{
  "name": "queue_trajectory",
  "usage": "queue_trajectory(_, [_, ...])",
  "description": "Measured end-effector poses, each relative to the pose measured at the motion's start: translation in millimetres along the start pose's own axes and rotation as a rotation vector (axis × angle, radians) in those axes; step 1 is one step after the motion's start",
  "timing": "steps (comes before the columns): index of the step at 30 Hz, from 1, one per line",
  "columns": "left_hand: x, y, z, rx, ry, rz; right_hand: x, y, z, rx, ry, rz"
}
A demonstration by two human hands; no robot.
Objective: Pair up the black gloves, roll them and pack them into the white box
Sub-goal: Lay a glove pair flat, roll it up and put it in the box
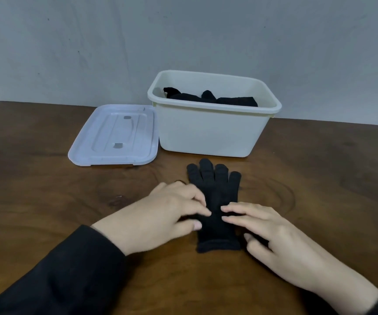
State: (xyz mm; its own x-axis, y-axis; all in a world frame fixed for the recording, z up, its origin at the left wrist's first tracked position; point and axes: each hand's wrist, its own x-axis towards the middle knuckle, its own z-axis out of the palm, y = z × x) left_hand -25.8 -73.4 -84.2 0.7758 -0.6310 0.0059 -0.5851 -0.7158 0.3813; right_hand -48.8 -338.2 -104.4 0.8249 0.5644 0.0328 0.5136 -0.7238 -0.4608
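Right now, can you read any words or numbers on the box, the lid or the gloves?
No words, numbers or signs can be read anywhere.
Box: plain white wall, no label.
Lid: only two small grey patches, no letters visible.
Gloves: plain black, no tag or logo showing.

Left hand (160, 214) palm down, fingers spread and lightly bent, tips pointing right. Right hand (272, 235) palm down, fingers extended leftward, thumb tucked beneath. Opposing fingertips nearly meeting. Dark sleeve (53, 273) on left forearm.
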Motion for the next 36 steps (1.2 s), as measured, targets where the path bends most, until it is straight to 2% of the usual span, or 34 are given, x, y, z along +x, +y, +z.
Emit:
queue_trajectory(4, [2, -2, 3, 0.042, -0.088, -0.02, 5, 2, -5, -0.01, -0.047, -0.009])
queue_trajectory(8, [1, -1, 2, 0.025, -0.14, -0.027, 16, 0, 3, -0.151, 0.051, -0.067])
queue_trajectory(13, [1, 1, 4, 0.012, -0.139, -0.043, 28, -6, 12, -0.197, 0.145, -0.028])
queue_trajectory(22, [10, 3, 18, -0.064, 0.16, -0.162, 35, -4, 7, 0.008, 0.212, 0.034])
queue_trajectory(28, [16, 4, 21, -0.19, 0.262, -0.327, 37, -7, 6, 0.184, 0.279, 0.133])
queue_trajectory(36, [27, 5, 25, -0.093, 0.344, -0.479, 47, -3, 13, 0.055, 0.341, 0.278])
